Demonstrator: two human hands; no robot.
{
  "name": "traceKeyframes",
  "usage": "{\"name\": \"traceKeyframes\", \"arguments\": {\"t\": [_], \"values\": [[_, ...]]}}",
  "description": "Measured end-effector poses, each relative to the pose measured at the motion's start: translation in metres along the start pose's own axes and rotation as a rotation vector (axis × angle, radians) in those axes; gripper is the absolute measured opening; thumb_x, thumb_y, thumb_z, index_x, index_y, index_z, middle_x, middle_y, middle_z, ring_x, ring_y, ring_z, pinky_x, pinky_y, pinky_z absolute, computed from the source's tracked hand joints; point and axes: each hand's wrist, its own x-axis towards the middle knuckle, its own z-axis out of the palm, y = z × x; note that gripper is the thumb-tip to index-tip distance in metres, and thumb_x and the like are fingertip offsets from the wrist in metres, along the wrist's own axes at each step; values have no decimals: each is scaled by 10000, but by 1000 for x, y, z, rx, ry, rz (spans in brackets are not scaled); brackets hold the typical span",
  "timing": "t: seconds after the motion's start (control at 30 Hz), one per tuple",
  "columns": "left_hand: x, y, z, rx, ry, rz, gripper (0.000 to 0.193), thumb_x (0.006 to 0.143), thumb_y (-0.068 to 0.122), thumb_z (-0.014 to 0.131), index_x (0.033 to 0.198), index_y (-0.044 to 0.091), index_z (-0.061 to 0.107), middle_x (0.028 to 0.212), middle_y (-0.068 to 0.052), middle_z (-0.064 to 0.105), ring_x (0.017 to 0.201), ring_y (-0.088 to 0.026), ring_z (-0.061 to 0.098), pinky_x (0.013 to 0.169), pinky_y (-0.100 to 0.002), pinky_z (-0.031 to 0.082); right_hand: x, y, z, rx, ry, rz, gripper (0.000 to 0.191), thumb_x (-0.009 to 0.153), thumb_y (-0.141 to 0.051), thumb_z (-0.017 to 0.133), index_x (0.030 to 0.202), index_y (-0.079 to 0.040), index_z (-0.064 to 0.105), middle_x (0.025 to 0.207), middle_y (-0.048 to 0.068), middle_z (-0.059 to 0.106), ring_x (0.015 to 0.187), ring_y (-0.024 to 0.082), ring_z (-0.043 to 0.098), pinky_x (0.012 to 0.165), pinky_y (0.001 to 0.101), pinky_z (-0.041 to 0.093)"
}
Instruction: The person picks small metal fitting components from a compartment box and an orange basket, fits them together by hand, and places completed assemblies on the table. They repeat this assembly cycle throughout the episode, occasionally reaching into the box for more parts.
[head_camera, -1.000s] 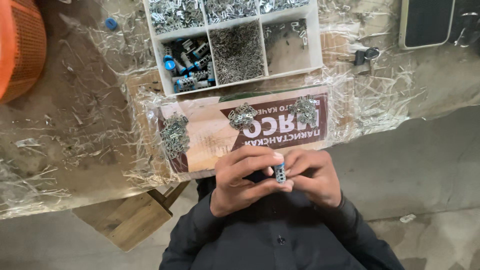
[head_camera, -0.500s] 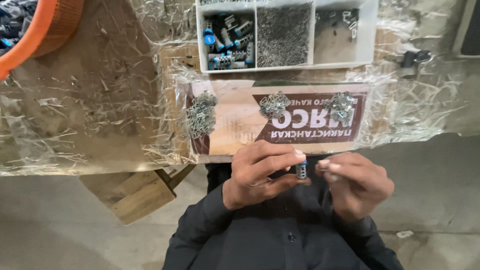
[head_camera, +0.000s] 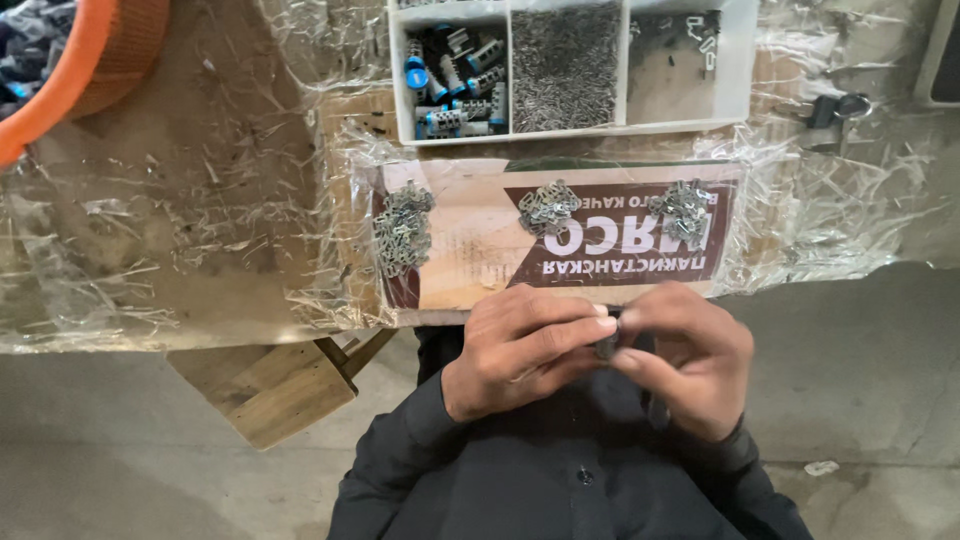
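My left hand (head_camera: 520, 345) and my right hand (head_camera: 685, 355) meet just below the table edge, fingertips pinched together on a small dark metal cylinder part (head_camera: 606, 346), mostly hidden by the fingers. Just beyond them a cardboard sheet (head_camera: 470, 265) lies on the table with three heaps of small metal clips: one at the left (head_camera: 402, 228), one in the middle (head_camera: 547, 208), one at the right (head_camera: 684, 210).
A white compartment tray (head_camera: 735, 70) at the back holds blue-and-silver cylinders (head_camera: 455, 85), tiny pins (head_camera: 566, 62) and a few clips. An orange basket (head_camera: 95, 75) stands at the far left. Crinkled clear plastic covers the table. A wooden stool (head_camera: 280, 385) sits below.
My right hand has come back to the left hand and closed on the small part. The view has shifted, so the table sits a little lower and more to the right.
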Motion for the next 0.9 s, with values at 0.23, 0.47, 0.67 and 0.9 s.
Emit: {"name": "traceKeyframes", "arguments": {"t": [0.23, 0.47, 0.67, 0.9], "values": [[6, 2, 4, -120, 21, -28, 408, 826, 175, 939, 1166, 107, 725, 1112, -47, 730, 917, -208, 746, 749, -325, 580, -10, 17, -10, 18, 82, 38, 296, 855, -76, 844, 1114, -19, 712, 1026, 113, 693, 905, 158, 697, 779, 288, 558], [8, -3, 4, -117, 30, -81, 452, 775, 153, 964, 1152, 94, 720, 1110, -60, 734, 878, -210, 731, 725, -319, 575, -9, 34, -15, -821, 234, -241, 728, 751, -336, 934, 1323, 17, 652, 1069, 143, 597, 976, 313, 623, 843, 420, 538], [14, -1, 11, -107, -2, -47, 464, 780, 156, 964, 1161, 100, 705, 1111, -53, 730, 894, -208, 738, 729, -316, 580, -7, 50, -25, -759, 162, -308, 595, 774, -211, 920, 1288, -13, 696, 1044, 107, 593, 925, 283, 621, 807, 396, 548], [17, -2, 18, -109, -6, -31, 464, 794, 172, 959, 1174, 107, 701, 1121, -48, 731, 895, -202, 737, 733, -313, 584, -23, 53, -18, 4, 183, -329, 271, 794, 79, 776, 1030, -39, 716, 976, 110, 695, 853, 226, 701, 767, 343, 585]]}}
